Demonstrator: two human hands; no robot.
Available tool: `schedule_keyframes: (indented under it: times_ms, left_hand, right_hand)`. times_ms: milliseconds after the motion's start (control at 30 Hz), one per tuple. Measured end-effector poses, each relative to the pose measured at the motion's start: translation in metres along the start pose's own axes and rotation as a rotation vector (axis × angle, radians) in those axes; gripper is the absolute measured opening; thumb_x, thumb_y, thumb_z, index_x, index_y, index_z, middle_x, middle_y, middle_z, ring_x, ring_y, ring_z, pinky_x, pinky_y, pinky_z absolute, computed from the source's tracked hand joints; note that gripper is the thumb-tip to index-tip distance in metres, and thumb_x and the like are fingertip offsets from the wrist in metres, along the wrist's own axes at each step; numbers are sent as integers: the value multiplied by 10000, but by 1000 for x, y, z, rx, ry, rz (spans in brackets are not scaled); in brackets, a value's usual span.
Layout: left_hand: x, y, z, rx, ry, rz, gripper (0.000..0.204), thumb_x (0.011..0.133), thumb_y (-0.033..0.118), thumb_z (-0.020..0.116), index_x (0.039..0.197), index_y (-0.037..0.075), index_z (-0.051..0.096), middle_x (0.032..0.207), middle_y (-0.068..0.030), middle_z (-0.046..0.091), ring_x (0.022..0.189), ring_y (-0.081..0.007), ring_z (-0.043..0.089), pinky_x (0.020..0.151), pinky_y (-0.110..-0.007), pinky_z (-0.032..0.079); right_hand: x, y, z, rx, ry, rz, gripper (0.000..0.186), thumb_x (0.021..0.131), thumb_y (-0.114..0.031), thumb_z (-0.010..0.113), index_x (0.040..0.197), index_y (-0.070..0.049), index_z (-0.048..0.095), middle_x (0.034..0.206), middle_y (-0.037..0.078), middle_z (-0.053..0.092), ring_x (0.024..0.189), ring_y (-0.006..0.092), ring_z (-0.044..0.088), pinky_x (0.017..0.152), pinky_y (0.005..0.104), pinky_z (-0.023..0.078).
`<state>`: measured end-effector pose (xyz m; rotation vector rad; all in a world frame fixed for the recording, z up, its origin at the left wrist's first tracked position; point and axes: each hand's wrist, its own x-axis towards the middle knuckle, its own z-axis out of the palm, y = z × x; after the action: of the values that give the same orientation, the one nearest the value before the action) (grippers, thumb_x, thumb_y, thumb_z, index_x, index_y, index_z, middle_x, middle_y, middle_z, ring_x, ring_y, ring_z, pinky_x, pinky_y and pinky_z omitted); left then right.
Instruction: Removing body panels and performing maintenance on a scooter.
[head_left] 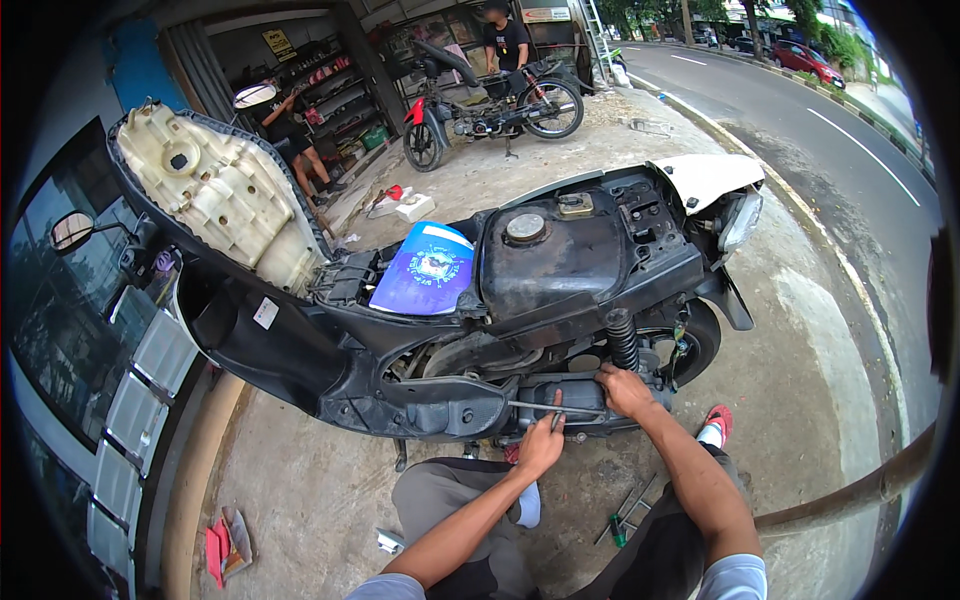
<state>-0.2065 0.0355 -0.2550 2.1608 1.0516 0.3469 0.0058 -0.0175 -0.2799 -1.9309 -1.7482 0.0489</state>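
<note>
A black scooter with its rear bodywork partly off stands across my front. My left hand is closed, index finger stretched up, at a thin metal rod lying along the dark engine-side cover. What sits deeper in the palm is hidden. My right hand has its fingers curled against the rear end of that cover, below the coil spring shock absorber; its fingertips are partly hidden. A blue-purple booklet lies on the frame beside the fuel tank.
The raised seat shows its pale underside. Near my right leg lie a green-handled tool and metal rods. A red packet lies at lower left. Behind stand a red-and-black motorcycle and two people. A wooden pole crosses at right.
</note>
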Motion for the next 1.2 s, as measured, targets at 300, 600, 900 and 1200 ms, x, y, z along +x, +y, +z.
schedule_keyframes:
  times_ms: [300,600,900,1200]
  left_hand:
    - [2,-3,2,16,21,37,508,953,299,441,1441,309,303,865,-290,622,847,-488,582,751,-536,451]
    - [19,-7,-1,-93,82,-143,478,960,315,421,1430,269,342,904,-310,617,909,-495,575,802,-525,449]
    - [19,-8,-7,-37,94,-71,462,963,293,432,1416,217,371,835,-304,608,869,-474,583,738,-512,456]
    - [22,-13,1,-43,76,-32,469,965,278,437,1414,156,379,643,-246,603,635,-392,642,616,-456,480]
  right_hand:
    - [1,2,2,46,-6,40,281,697,3,548,966,-4,632,984,193,610,918,373,611,805,432,515]
    - [-2,9,13,-11,-14,51,218,706,-1,559,916,4,615,988,198,614,892,368,626,785,438,523]
    - [4,4,15,-24,-11,-13,294,657,1,610,950,4,616,1036,174,605,932,351,623,811,423,522]
    - [-1,6,9,57,55,-25,324,659,9,558,973,14,638,1045,180,609,940,363,611,838,417,506]
